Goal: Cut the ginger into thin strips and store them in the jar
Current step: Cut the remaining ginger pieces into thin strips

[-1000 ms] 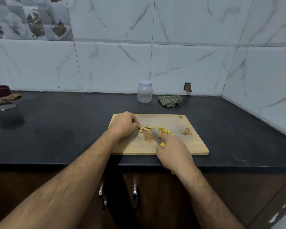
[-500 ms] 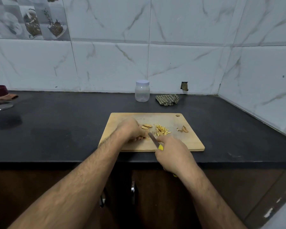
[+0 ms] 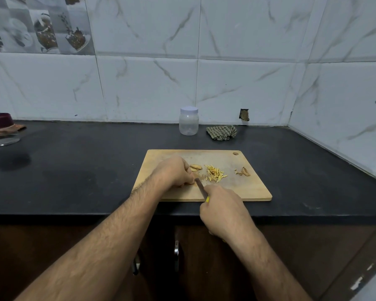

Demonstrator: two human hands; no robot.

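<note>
Right hand (image 3: 225, 210) clamped on knife (image 3: 201, 189); left hand (image 3: 175, 172) curled, fingertips pressed to cutting board (image 3: 248, 187), grip contents hidden. Ginger strips (image 3: 214, 173) just right of left hand. Lidded jar (image 3: 188, 121) and cloth (image 3: 221, 132) well beyond both.

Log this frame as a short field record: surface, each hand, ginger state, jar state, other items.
surface: wooden cutting board on a dark counter
left hand: pressing down ginger at the blade
right hand: gripping the yellow-handled knife
cut strips: small pile mid-board
uncut slices: beside the left hand
scraps: right side of the board
jar: lid on, looks empty, behind the board
cloth: right of the jar
</note>
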